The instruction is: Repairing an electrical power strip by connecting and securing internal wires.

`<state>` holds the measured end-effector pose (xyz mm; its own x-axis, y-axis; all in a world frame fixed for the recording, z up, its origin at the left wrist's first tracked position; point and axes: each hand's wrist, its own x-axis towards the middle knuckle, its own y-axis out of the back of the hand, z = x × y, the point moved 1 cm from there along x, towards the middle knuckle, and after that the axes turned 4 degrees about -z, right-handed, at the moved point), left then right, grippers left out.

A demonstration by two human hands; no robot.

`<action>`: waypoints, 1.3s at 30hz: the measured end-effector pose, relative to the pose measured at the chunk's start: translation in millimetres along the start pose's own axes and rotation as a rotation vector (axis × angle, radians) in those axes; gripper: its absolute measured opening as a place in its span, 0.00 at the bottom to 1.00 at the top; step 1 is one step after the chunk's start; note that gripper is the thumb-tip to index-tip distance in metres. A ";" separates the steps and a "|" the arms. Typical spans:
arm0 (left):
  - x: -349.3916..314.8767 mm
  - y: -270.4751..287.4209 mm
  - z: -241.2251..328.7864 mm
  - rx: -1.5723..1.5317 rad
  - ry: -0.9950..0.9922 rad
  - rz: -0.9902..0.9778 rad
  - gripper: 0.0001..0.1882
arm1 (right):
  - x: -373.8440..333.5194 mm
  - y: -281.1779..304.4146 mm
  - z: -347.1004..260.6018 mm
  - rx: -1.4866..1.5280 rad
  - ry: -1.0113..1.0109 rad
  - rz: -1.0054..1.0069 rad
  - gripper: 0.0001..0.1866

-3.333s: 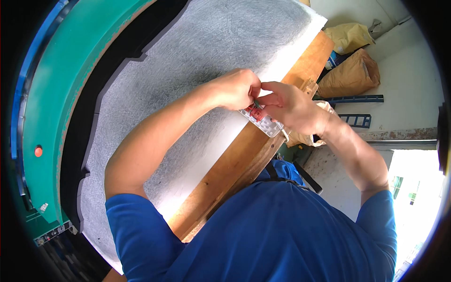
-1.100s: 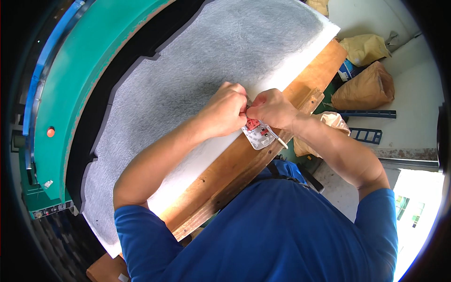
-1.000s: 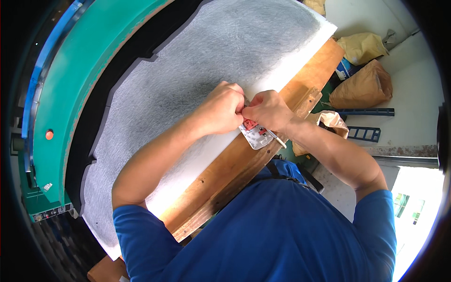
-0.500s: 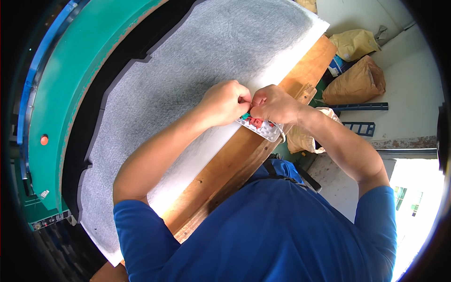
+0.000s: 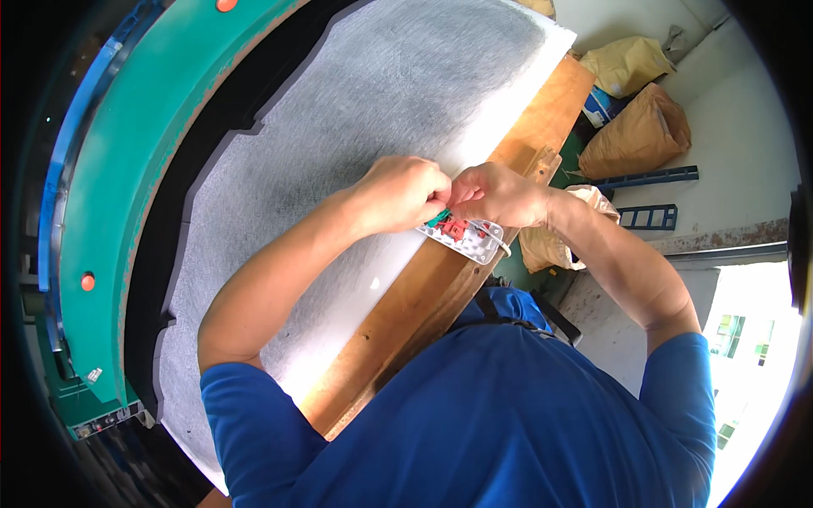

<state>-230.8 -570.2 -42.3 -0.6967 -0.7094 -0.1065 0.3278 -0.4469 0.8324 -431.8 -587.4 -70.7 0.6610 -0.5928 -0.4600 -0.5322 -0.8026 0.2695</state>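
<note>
A shallow white plastic casing [image 5: 474,248] lies at the edge of the workbench, with small red parts [image 5: 454,229] and a green part [image 5: 438,218] in it. From its right end bends a white cord [image 5: 504,243]. My left hand [image 5: 406,193] is closed in a pinch over the casing's far left end, beside the green part. Close against it, my right hand [image 5: 500,196] is also pinched, above the red parts. Whatever the fingertips grip is too small or hidden to make out.
A grey-topped white sheet [image 5: 339,127] covers much of the wooden bench [image 5: 398,296]. Beyond it curves a green machine frame [image 5: 102,212] with a black edge. Brown paper sacks [image 5: 635,135] and blue plastic racks [image 5: 648,218] stand at the right by the wall.
Both hands have dropped slightly, staying close together over the casing. More of the red parts shows now. The whole view has shifted a little.
</note>
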 end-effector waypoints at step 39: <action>-55.2 -21.7 56.1 0.601 0.683 -0.228 0.16 | -111.0 -137.1 939.6 0.391 -1.002 0.964 0.14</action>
<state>-235.2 -490.7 -24.0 -0.1156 -0.8910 -0.4390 -0.2884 -0.3929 0.8732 -929.2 -348.9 -851.5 -0.5872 -0.4555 -0.6691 -0.7650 0.0424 0.6426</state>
